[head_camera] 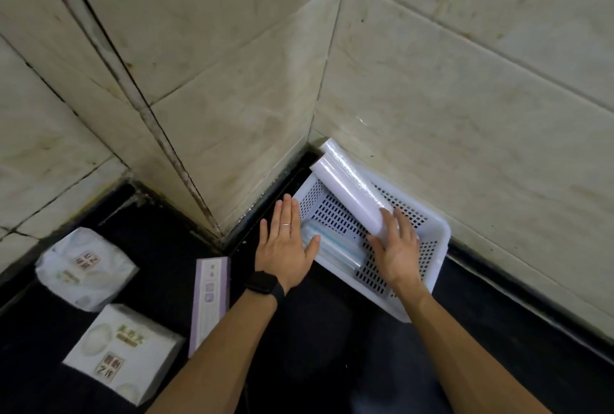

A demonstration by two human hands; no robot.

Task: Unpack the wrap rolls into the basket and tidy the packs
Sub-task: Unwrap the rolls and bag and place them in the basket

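Head view, glossy white wrap roll (352, 191), slanted in perforated basket (438, 257)

A white perforated plastic basket (442, 240) sits on a dark surface in a corner of tiled walls. The right hand (398, 250) grips the lower end of a white wrap roll (352, 191), which leans on the basket's far rim. The left hand (285, 247) lies flat at the near rim, beside a clear bluish roll (335, 247) lying inside. A long purple box (211, 297) and two white soft packs (86, 267) (123, 350) lie to the left.

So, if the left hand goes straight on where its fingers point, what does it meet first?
The left hand would likely meet the tiled wall first, passing beside the basket; depth unclear.
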